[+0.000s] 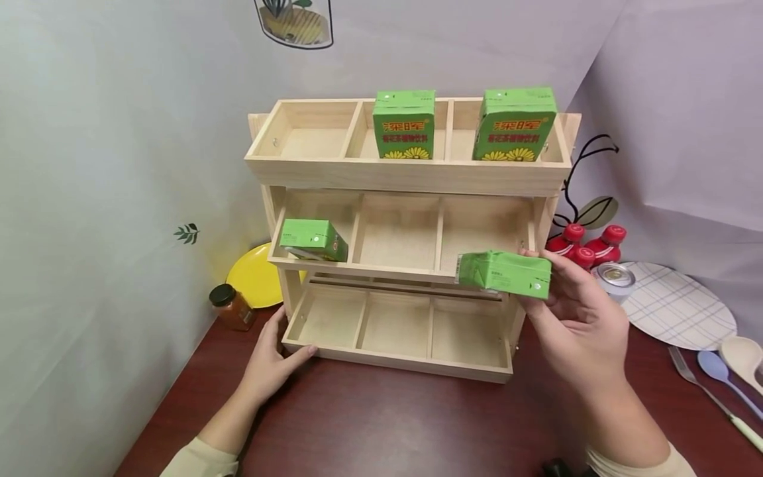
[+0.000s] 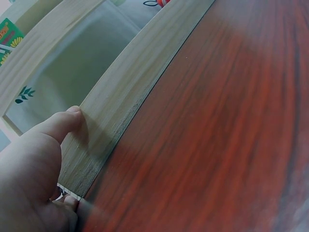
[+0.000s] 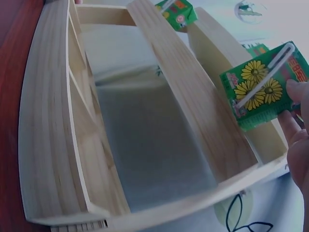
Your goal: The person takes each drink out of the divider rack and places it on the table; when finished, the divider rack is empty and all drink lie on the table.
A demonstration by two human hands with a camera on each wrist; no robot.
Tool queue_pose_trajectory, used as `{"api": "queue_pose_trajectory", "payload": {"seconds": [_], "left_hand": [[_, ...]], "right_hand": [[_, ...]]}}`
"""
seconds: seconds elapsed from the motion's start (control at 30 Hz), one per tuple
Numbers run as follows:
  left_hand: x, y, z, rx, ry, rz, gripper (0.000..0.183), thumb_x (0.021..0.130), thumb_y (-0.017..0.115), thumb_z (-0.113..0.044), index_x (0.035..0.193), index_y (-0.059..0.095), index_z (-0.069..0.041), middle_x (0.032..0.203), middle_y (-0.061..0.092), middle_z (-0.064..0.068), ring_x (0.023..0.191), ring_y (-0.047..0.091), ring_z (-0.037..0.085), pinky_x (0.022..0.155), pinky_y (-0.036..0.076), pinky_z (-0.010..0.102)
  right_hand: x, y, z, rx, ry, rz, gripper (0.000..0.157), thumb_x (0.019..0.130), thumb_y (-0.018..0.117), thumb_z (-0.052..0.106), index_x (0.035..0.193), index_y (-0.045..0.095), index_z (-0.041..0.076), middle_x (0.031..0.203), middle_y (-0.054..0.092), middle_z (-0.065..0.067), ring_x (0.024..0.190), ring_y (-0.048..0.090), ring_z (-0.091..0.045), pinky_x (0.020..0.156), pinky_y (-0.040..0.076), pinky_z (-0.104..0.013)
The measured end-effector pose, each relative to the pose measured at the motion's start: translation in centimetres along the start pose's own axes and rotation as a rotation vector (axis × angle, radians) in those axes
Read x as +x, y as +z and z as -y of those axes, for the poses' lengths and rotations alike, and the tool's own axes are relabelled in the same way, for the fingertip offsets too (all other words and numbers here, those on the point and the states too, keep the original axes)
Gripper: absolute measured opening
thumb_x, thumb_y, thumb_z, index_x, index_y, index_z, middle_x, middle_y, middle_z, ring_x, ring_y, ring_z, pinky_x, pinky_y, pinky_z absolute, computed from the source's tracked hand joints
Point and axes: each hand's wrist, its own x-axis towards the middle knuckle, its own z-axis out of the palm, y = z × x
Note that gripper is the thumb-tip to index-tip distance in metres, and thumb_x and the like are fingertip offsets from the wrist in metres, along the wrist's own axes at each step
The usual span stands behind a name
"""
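Two hands are at the wooden rack (image 1: 411, 177). The right hand (image 1: 587, 324), its forearm slanting up and inward, pinches one end of a green carton (image 1: 507, 277) between thumb and fingers; the carton juts leftward from the fingertips, its straw (image 3: 265, 76) beside the thumb. Lower down, the left hand (image 1: 268, 368) clamps the corner of the bottom tray (image 1: 411, 366), thumb on the front, fingers round the side. Above those fingers, another carton (image 1: 312, 240) sits in the middle tier's left compartment.
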Motion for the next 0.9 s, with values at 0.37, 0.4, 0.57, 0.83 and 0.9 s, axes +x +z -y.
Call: {"api": "queue_pose_trajectory", "payload": {"seconds": [0.37,0.4,0.57,0.83,0.9], "left_hand": [[-0.1,-0.1,0.0,-0.007,0.007,0.001,0.099,0.077,0.084,-0.025,0.154,0.022,-0.020,0.146,0.031,0.011,0.132,0.036,0.025,0.095,0.031,0.009],[-0.1,-0.1,0.1,-0.007,0.006,0.001,0.100,0.076,0.084,-0.025,0.154,0.022,-0.019,0.146,0.031,0.011,0.131,0.036,0.025,0.095,0.031,0.009],[0.0,-0.1,0.0,-0.006,0.003,-0.004,0.100,0.076,0.085,-0.026,0.153,0.023,-0.018,0.145,0.032,0.011,0.131,0.037,0.024,0.094,0.031,0.008],[0.0,0.0,0.2,-0.022,0.007,-0.002,0.100,0.076,0.085,-0.025,0.154,0.022,-0.019,0.145,0.031,0.011,0.131,0.037,0.025,0.095,0.031,0.009],[0.0,0.1,0.2,-0.026,0.006,0.000,0.100,0.076,0.085,-0.025,0.154,0.022,-0.020,0.146,0.031,0.011,0.132,0.037,0.025,0.095,0.031,0.009]], "right_hand": [[0.0,-1.8,0.4,0.040,-0.027,-0.008,0.049,0.072,0.065,-0.027,0.116,0.046,-0.031,0.113,0.058,-0.037,0.108,0.061,-0.033,0.086,0.050,-0.030],[-0.1,-1.9,0.4,0.053,-0.029,-0.008,0.049,0.071,0.064,-0.028,0.116,0.045,-0.032,0.113,0.058,-0.037,0.107,0.061,-0.034,0.086,0.051,-0.030],[-0.3,-2.8,0.6,0.069,-0.031,0.000,0.051,0.070,0.063,-0.030,0.117,0.044,-0.032,0.113,0.056,-0.041,0.108,0.060,-0.038,0.083,0.052,-0.030],[-0.7,-4.6,1.0,0.003,-0.016,-0.043,0.051,0.069,0.066,-0.029,0.116,0.045,-0.032,0.110,0.058,-0.038,0.102,0.063,-0.032,0.080,0.053,-0.026],[-0.6,-4.9,1.0,0.017,-0.017,-0.050,0.052,0.069,0.066,-0.029,0.116,0.044,-0.033,0.111,0.059,-0.038,0.102,0.063,-0.032,0.080,0.053,-0.026]]}}
